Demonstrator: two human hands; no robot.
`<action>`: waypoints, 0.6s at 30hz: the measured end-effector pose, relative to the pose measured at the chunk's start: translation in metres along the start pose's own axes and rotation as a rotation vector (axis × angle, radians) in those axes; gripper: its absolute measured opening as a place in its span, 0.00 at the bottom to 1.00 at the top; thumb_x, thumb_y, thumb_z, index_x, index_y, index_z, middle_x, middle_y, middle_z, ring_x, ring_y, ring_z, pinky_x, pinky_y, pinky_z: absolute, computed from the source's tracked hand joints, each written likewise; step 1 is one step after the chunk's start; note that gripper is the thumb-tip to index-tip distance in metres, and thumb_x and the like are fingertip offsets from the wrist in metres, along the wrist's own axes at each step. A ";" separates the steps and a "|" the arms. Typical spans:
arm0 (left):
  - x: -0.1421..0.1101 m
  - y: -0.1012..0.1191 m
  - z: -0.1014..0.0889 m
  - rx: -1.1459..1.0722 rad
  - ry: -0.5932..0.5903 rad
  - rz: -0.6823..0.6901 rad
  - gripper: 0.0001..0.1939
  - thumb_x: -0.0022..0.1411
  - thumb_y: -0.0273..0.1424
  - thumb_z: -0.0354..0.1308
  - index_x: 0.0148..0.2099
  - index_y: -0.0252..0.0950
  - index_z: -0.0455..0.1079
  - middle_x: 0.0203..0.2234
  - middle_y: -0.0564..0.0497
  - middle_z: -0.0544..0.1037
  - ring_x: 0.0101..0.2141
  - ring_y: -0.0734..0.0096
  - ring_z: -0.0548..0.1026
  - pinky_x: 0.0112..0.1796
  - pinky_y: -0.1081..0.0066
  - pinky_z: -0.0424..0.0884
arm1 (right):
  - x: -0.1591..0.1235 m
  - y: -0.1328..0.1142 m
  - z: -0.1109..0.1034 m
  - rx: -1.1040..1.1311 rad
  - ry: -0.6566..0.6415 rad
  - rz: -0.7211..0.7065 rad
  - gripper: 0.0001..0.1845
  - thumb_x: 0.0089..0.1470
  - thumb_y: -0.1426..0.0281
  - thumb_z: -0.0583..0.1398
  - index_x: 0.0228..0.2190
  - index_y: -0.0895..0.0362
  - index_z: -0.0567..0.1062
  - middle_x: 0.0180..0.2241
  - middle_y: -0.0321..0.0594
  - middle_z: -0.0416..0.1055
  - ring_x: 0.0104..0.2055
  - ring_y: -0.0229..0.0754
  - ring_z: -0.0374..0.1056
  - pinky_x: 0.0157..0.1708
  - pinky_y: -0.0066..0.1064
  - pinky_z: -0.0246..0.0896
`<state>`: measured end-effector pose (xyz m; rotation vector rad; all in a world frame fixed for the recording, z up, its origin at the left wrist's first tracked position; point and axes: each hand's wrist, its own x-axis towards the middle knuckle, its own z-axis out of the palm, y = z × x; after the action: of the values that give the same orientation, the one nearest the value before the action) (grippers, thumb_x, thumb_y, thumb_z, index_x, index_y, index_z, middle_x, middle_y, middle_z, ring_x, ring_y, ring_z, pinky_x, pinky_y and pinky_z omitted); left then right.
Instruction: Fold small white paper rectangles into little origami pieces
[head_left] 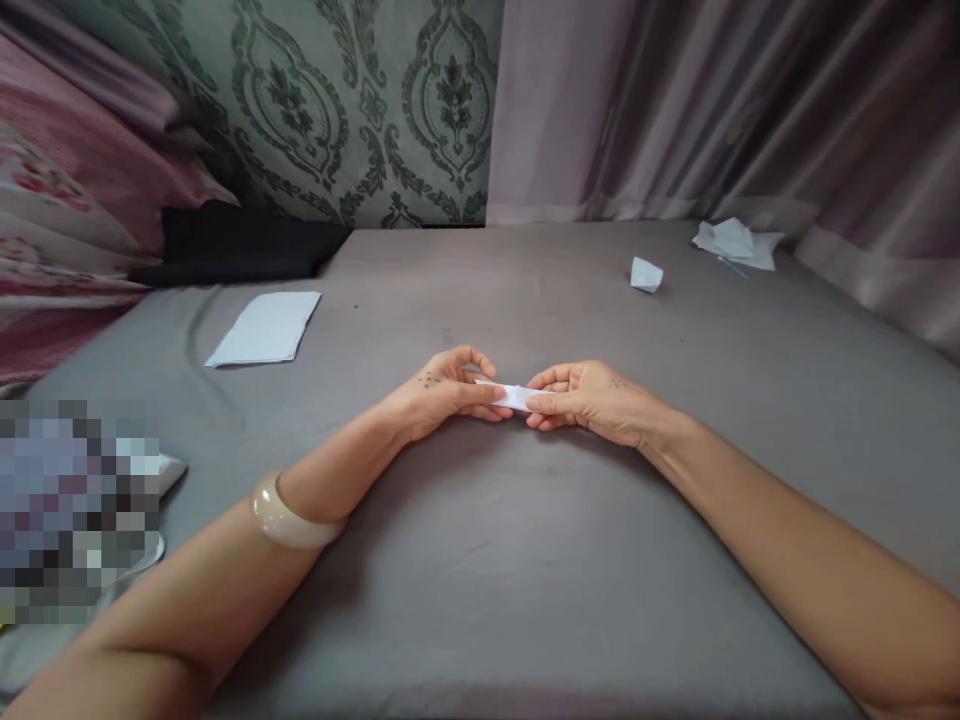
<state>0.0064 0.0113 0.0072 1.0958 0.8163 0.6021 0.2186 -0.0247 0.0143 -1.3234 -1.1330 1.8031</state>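
Note:
Between my two hands is a small strip of folded white paper (514, 396), held level just above the grey sheet (510, 580). My left hand (457, 388) pinches its left end, thumb on top and fingers beneath. On the other end, my right hand (585, 398) has its thumb pressed over the paper with the fingers curled behind. The paper's ends are partly hidden under both thumbs. A pale bangle (289, 515) circles my left forearm.
A stack of white paper (266, 328) lies at the left. Toward the back right sit a small folded paper piece (646, 275) and a pile of loose papers (736, 243). Black cloth (247, 245) lies at the back left. Curtains (600, 110) hang behind. A blurred patch covers the left edge.

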 end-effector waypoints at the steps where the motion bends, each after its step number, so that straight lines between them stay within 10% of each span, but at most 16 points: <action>1: 0.000 0.001 0.001 -0.017 -0.005 -0.010 0.20 0.49 0.27 0.69 0.41 0.32 0.63 0.26 0.48 0.79 0.30 0.65 0.80 0.34 0.68 0.78 | 0.000 0.000 0.000 0.002 0.002 0.004 0.16 0.40 0.73 0.71 0.32 0.61 0.73 0.27 0.42 0.77 0.29 0.37 0.75 0.32 0.24 0.74; 8: -0.003 0.011 0.004 0.096 -0.041 -0.234 0.18 0.48 0.35 0.69 0.35 0.28 0.70 0.25 0.45 0.79 0.22 0.72 0.77 0.19 0.79 0.70 | 0.000 -0.002 0.001 -0.007 -0.014 -0.017 0.15 0.42 0.71 0.70 0.33 0.60 0.73 0.28 0.41 0.76 0.29 0.36 0.74 0.31 0.24 0.74; 18: -0.004 0.013 0.005 0.129 -0.059 -0.196 0.13 0.48 0.34 0.68 0.24 0.30 0.70 0.14 0.52 0.74 0.13 0.81 0.68 0.11 0.82 0.57 | -0.001 -0.004 0.002 0.007 0.005 -0.024 0.16 0.42 0.69 0.70 0.34 0.60 0.73 0.26 0.40 0.75 0.28 0.35 0.73 0.30 0.23 0.73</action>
<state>0.0078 0.0097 0.0219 1.1288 0.9090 0.3554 0.2165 -0.0240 0.0188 -1.3041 -1.1340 1.7846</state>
